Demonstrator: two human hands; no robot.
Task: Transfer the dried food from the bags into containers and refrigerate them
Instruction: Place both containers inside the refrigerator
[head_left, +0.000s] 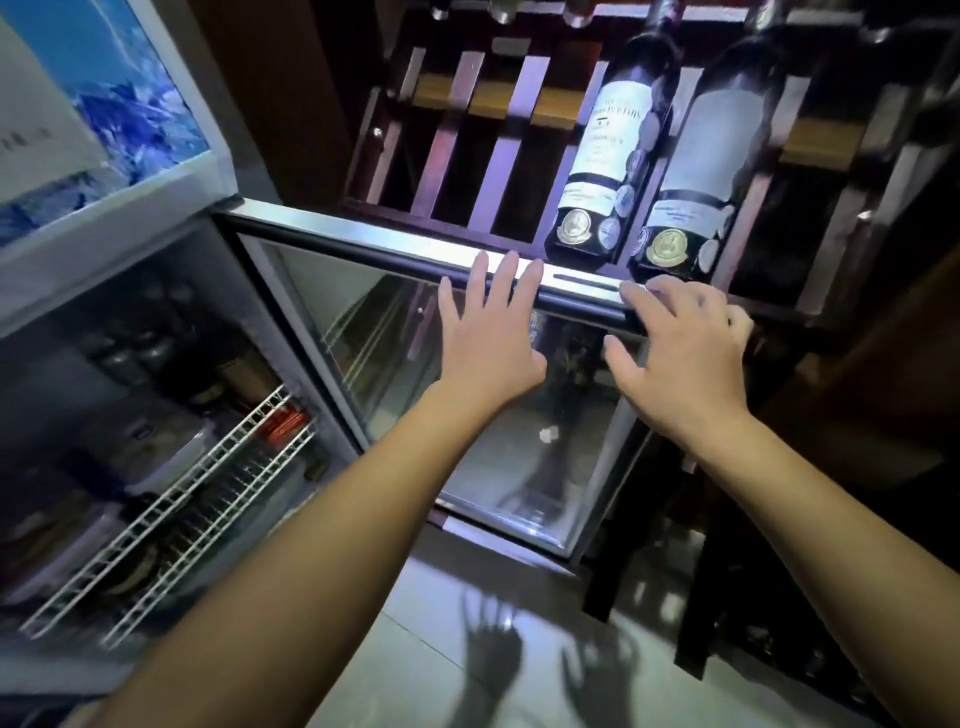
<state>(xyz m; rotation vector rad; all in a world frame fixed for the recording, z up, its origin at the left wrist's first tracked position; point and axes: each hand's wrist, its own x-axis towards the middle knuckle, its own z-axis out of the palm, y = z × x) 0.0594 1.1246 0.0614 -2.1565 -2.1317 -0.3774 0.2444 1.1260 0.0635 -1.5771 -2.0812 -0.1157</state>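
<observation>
Both hands hold nothing: the left hand (488, 338) lies flat, fingers straight, against the glass fridge door (415, 364) at centre frame, while the right hand (680, 353), fingers loosely bent, rests at the door's top edge. The door stands open (swung toward the wine rack (467, 156) at the top). Containers (171, 457) sit blurred on the wire shelves (208, 493) at lower left, so the refrigerating step looks nearly finished; next comes a steady push to shut it.

Both forearms bare to frame edge, no sleeves visible. Hands: left (485, 343), right (680, 353), ungloved, nothing worn.

dark wooden wine rack (483, 156), glossy tiled floor (441, 649)
</observation>
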